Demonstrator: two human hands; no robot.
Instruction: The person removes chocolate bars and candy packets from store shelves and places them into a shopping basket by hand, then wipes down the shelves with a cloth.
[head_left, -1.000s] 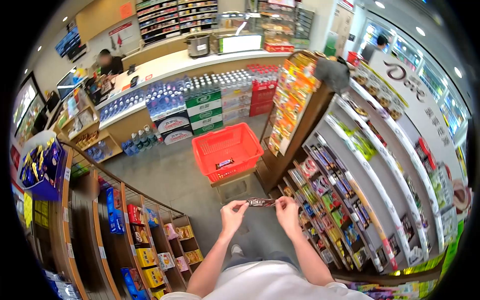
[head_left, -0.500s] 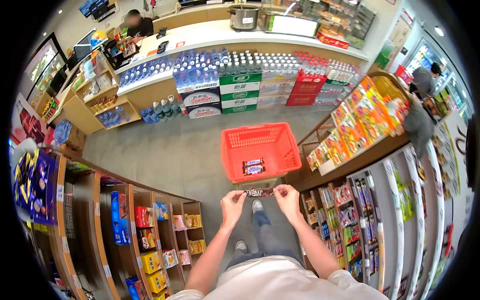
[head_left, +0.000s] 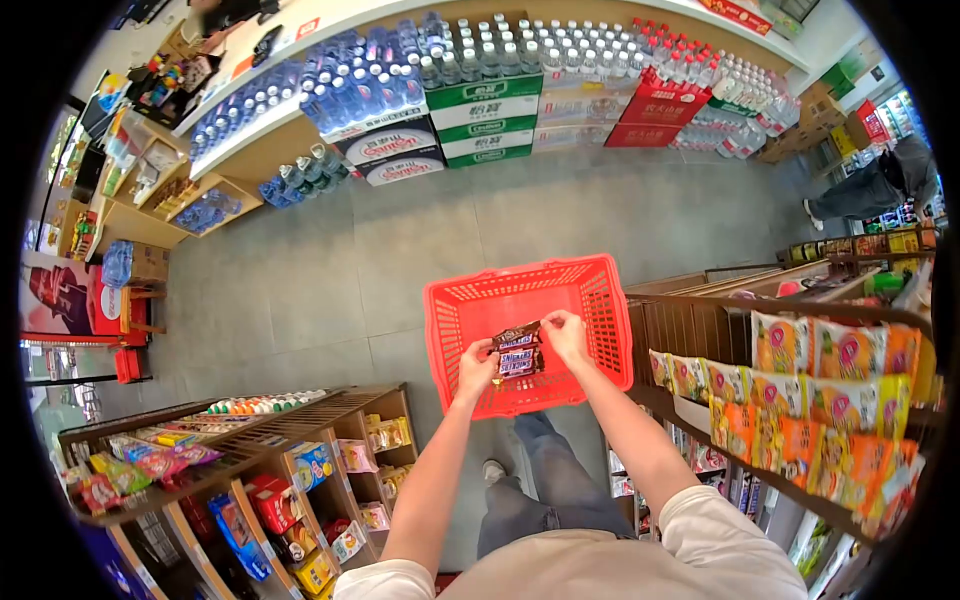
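A dark brown candy bar [head_left: 517,335] is stretched between my two hands, over the red shopping basket [head_left: 440,345]. My left hand [head_left: 478,365] pinches its left end, and my right hand [head_left: 564,332] pinches the right end. Just below it, Snickers bars [head_left: 517,362] with white and blue lettering lie in the basket. The held bar overlaps the upper edge of these bars in the view. Both hands are within the outline of the basket.
Shelves of boxed snacks [head_left: 290,510] stand at the lower left, and a rack of orange snack bags [head_left: 800,400] at the right. Bottled water and cartons [head_left: 488,120] line the counter ahead. Another person's legs [head_left: 855,195] show at the upper right.
The view has moved forward and tilted down, bringing the basket close beneath my hands. The candy bar stays held at both ends and is now over the basket, beside the Snickers bars.
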